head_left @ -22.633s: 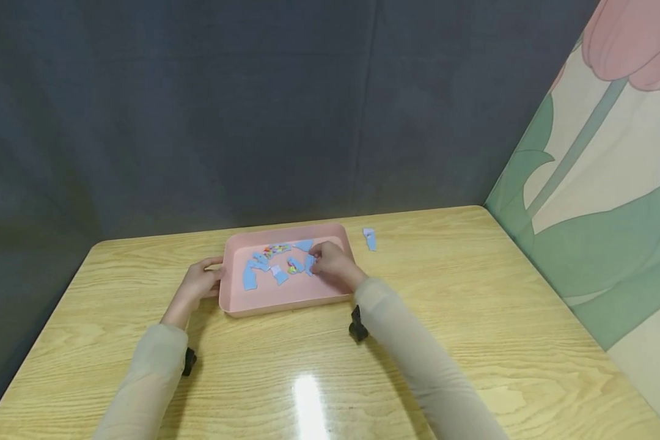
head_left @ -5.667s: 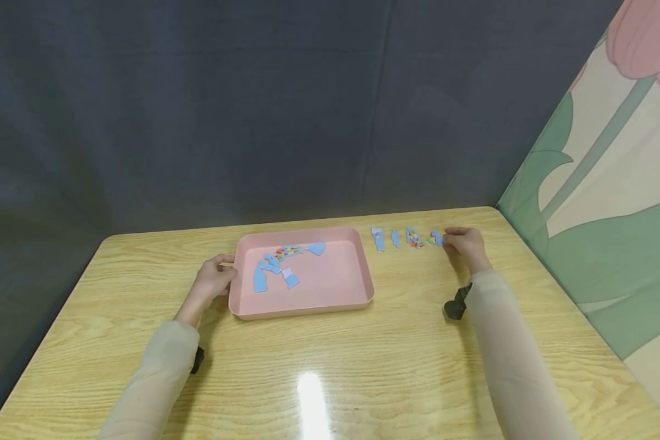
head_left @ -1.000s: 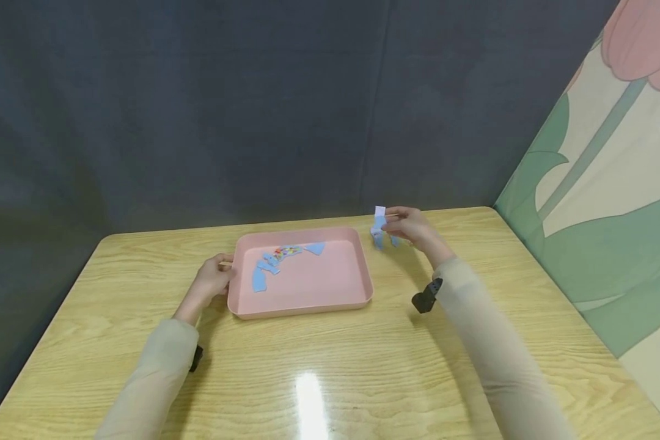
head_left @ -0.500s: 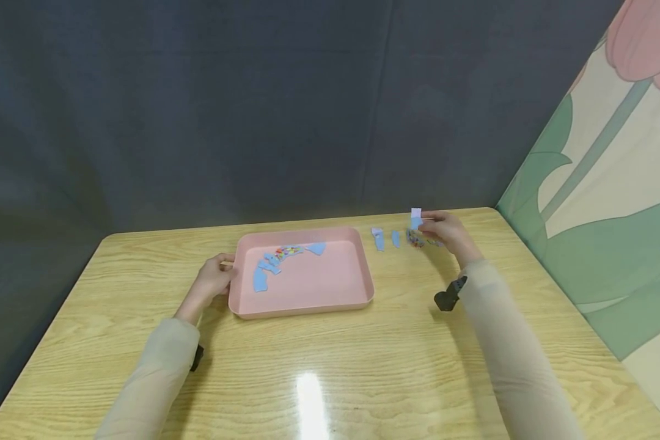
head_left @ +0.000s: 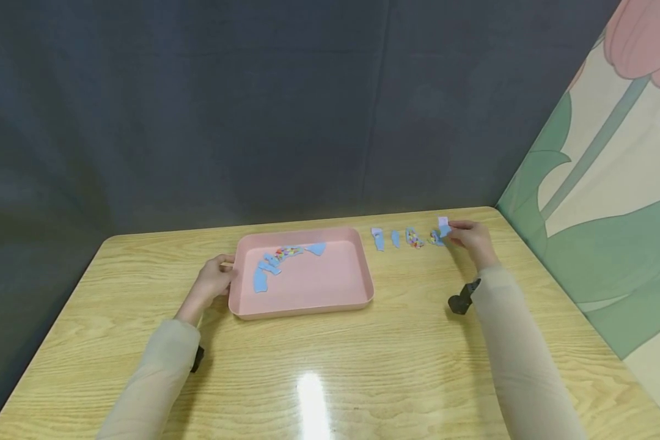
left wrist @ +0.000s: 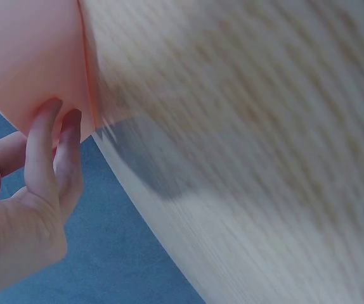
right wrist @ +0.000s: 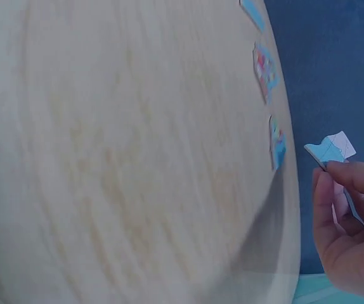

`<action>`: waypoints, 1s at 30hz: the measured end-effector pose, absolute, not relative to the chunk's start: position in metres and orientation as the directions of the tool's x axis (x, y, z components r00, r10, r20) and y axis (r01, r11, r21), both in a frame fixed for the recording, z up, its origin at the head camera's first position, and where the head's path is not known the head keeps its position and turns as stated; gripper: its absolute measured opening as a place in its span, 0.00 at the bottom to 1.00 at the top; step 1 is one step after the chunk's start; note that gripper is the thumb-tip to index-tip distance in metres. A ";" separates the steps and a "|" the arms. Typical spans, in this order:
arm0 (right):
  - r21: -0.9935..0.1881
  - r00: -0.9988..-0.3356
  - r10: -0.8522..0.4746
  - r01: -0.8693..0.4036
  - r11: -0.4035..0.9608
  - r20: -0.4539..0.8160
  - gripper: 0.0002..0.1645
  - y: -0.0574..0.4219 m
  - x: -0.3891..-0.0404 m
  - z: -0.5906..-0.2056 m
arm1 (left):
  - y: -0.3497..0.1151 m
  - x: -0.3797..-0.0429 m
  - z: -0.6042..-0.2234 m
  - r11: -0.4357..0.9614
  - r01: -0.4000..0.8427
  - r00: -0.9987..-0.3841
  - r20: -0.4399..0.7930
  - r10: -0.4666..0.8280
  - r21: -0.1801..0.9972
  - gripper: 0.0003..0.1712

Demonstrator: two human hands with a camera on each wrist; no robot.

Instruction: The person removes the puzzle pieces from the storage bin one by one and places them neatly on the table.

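Observation:
My right hand (head_left: 472,239) pinches a flat blue and lilac puzzle piece (right wrist: 326,151) between thumb and fingertips, raised at the right end of a row. Just left of it lies a blue piece with a multicoloured patch (head_left: 436,238). Further left come a speckled piece (head_left: 414,238), a narrow blue piece (head_left: 395,238) and a blue piece with a lilac top (head_left: 378,239). At the left end of the pink tray (head_left: 330,287), my left hand (head_left: 213,278) grips its rim, fingertips against the outer wall in the left wrist view.
Several pieces stay in the tray: a speckled one (head_left: 289,251), a blue triangular one (head_left: 316,248), a large blue one (head_left: 260,280) and small ones beside it. The wooden table (head_left: 253,373) ends at a dark curtain (head_left: 242,122); a tulip-patterned cloth (head_left: 610,244) hangs right.
Over the last second my right hand has carried the piece rightward along the row. That piece lay in the tray earlier, and the row has grown from one piece. The left hand stays at the tray.

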State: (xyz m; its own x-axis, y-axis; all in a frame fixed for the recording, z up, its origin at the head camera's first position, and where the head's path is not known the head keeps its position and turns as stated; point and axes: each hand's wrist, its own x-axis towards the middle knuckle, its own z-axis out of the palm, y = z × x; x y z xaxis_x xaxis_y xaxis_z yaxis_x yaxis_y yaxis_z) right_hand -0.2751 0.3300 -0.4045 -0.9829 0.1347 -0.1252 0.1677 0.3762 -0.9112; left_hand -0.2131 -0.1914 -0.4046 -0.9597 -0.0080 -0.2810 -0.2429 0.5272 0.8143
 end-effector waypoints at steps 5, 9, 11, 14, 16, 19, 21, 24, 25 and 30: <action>-0.927 -0.971 0.177 0.209 0.312 -0.159 0.29 0.339 -0.276 -0.412 | -0.192 -0.212 -0.404 0.526 -0.248 -0.959 -0.285 -0.011 0.814 0.26; -0.930 -0.961 0.195 0.244 0.275 -0.195 0.30 0.345 -0.276 -0.416 | -0.192 -0.213 -0.405 0.524 -0.252 -0.958 -0.287 -0.015 0.814 0.26; -0.928 -0.958 0.200 0.255 0.270 -0.205 0.30 0.348 -0.277 -0.418 | -0.192 -0.214 -0.405 0.525 -0.247 -0.959 -0.284 -0.011 0.814 0.26; -0.928 -0.954 0.205 0.268 0.261 -0.218 0.30 0.355 -0.280 -0.423 | -0.192 -0.214 -0.405 0.524 -0.250 -0.958 -0.287 -0.011 0.814 0.26; -0.937 -0.955 0.194 0.266 0.228 -0.224 0.27 0.363 -0.285 -0.430 | -0.192 -0.214 -0.404 0.527 -0.244 -0.959 -0.283 -0.005 0.814 0.27; -0.927 -0.950 0.208 0.281 0.248 -0.232 0.25 0.366 -0.289 -0.433 | -0.192 -0.213 -0.404 0.529 -0.242 -0.959 -0.283 -0.004 0.813 0.27; -0.910 -0.944 0.239 0.294 0.293 -0.228 0.25 0.364 -0.289 -0.433 | -0.192 -0.213 -0.403 0.533 -0.239 -0.960 -0.281 -0.003 0.812 0.27; -0.856 -0.934 0.285 0.322 0.404 -0.217 0.27 0.357 -0.286 -0.428 | -0.191 -0.213 -0.403 0.531 -0.247 -0.958 -0.285 -0.009 0.810 0.26; -0.840 -0.933 0.292 0.326 0.433 -0.212 0.27 0.355 -0.285 -0.427 | -0.191 -0.212 -0.402 0.532 -0.247 -0.958 -0.286 -0.009 0.810 0.27; -0.804 -0.932 0.291 0.339 0.488 -0.216 0.27 0.353 -0.282 -0.426 | -0.191 -0.212 -0.402 0.530 -0.249 -0.958 -0.288 -0.011 0.810 0.27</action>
